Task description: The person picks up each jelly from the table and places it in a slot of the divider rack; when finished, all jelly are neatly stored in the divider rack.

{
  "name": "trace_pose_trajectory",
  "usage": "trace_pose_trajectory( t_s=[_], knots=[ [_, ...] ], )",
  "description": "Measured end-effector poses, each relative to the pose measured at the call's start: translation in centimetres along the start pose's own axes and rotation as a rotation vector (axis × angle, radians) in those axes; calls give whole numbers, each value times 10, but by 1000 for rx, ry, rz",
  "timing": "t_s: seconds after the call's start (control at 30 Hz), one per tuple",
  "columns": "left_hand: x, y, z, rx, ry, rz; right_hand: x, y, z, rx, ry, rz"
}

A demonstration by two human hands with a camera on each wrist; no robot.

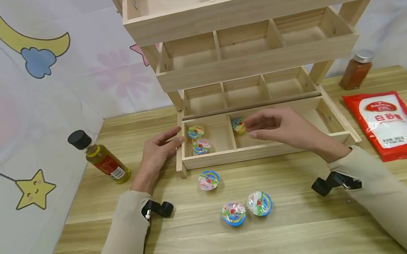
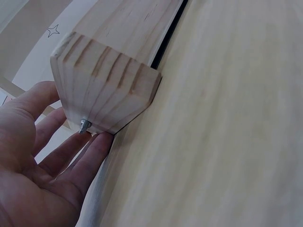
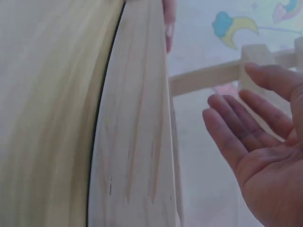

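My right hand [image 1: 279, 127] hovers over the middle compartment of the bottom tray with its fingers bent loosely, nothing in them; the right wrist view shows the palm bare. Beside its fingertips a small yellow jelly cup [image 1: 238, 126] lies in that compartment, partly hidden. Two more cups, a yellow one [image 1: 195, 132] and a pink-lidded one [image 1: 201, 146], occupy the left compartment. With extended fingers my left hand [image 1: 158, 153] touches the left side of the wooden rack [image 1: 269, 151]. Three jelly cups lie on the table in front: one pink [image 1: 209, 180], another pink [image 1: 234, 214], one green-white [image 1: 259, 203].
Upper tiers of the rack [image 1: 257, 62] overhang the bottom tray. To the left stands an oil bottle [image 1: 108, 162] with a black cap. At right are a red-and-white bag of sugar [image 1: 390, 124] and a spice jar [image 1: 357, 70] with a silver lid.
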State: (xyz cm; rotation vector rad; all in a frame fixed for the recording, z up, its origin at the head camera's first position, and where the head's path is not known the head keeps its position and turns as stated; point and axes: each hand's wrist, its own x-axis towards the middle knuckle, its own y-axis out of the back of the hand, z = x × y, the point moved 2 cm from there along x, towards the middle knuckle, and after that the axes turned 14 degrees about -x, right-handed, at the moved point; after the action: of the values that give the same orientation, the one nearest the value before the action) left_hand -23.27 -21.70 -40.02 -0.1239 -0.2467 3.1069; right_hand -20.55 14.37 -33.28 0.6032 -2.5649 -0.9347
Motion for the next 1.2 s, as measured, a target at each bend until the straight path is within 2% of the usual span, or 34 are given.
trace_pose_trajectory(
  t_s=[0.3, 0.43, 0.73, 0.93, 1.2],
  knots=[
    [2, 0, 2, 10, -4, -3, -25, 0, -7, 108, 46, -114],
    [1, 2, 2, 16, -5, -1, -34, -6, -6, 150, 61, -170],
    [1, 1, 1, 17, -10, -2, -43, -22, -5, 247, 149, -327],
    [3, 0, 1, 17, -11, -2, -46, -29, -3, 195, 163, -379],
    [1, 2, 0, 20, 1, 1, -49, -39, -3, 189, 181, -439]
  ],
)
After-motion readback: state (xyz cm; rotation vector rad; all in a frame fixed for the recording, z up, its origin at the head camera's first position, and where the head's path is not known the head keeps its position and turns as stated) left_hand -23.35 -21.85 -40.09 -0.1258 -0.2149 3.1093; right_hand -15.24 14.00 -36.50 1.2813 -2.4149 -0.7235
